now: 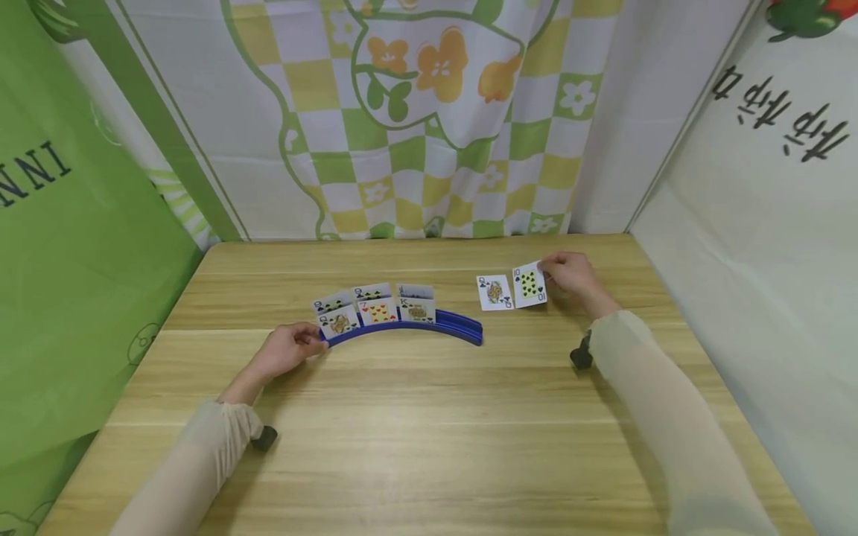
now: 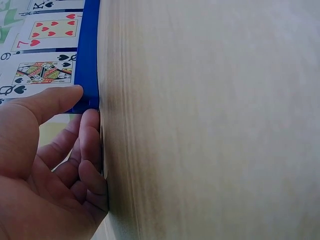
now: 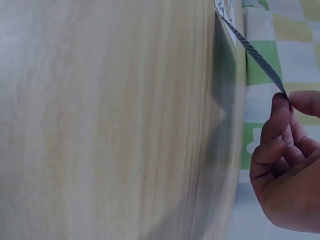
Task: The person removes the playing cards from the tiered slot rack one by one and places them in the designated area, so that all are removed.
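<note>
A curved blue card holder [image 1: 459, 325] stands on the table with two rows of playing cards. Its front row shows a queen of spades [image 2: 45, 72], a seven of hearts [image 2: 54, 29] and a king [image 1: 418, 311]; the cards behind are partly covered. My left hand [image 1: 288, 350] holds the holder's left end, thumb on the front edge and fingers at the end. To the right of the holder, my right hand [image 1: 571, 274] pinches a black-suited ten card [image 1: 529, 284] by its right edge, which is lifted and tilted. A queen card [image 1: 494, 292] lies face up just left of it.
The wooden table [image 1: 402, 432] reaches back to a patterned curtain [image 1: 429, 171]. A green printed sheet [image 1: 80, 260] borders the left side and a white printed sheet [image 1: 771, 246] the right. Dark wrist cameras sit under both sleeves.
</note>
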Demonstrator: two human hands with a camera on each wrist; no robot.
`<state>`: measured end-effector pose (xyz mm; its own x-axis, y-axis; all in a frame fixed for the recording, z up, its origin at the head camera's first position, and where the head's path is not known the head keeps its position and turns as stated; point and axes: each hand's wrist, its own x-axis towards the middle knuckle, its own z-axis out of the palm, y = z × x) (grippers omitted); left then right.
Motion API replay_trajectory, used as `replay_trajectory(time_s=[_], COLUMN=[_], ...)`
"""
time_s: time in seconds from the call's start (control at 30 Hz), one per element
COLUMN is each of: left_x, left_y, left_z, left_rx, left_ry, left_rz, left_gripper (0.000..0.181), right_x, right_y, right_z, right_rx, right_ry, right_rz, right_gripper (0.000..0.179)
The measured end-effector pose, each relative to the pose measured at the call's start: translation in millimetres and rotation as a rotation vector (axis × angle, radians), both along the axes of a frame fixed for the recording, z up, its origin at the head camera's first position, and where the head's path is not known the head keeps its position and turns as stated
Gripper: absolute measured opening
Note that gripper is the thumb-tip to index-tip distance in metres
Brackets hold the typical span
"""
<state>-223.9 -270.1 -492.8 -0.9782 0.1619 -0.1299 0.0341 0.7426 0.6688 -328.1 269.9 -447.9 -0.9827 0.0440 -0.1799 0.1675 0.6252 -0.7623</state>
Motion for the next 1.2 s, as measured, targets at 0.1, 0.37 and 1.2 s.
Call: replay_trajectory(time_s=[0.1,0.37,1.2], left_x=[-0.3,1.6,0.9], left_y=[0.2,0.9,0.1], left_z=[0.3,1.2,1.3], left_rx=[-0.001,-0.001,-0.005], left_ry=[0.0,0.003,0.007], left_rz=[0.0,0.001,0.004], left_gripper=[0.039,0.039,0.038], right_x=[0.0,0.4,2.1], right_y=[0.3,6.0,6.1], right_z=[0.0,-10.3,-7.3], right_rx=[0.079,0.21,0.266], right_ry=[-0.011,-0.014,-0.059], right_rz=[0.022,0.072,0.026], right_gripper=[0.04,0.036,0.034])
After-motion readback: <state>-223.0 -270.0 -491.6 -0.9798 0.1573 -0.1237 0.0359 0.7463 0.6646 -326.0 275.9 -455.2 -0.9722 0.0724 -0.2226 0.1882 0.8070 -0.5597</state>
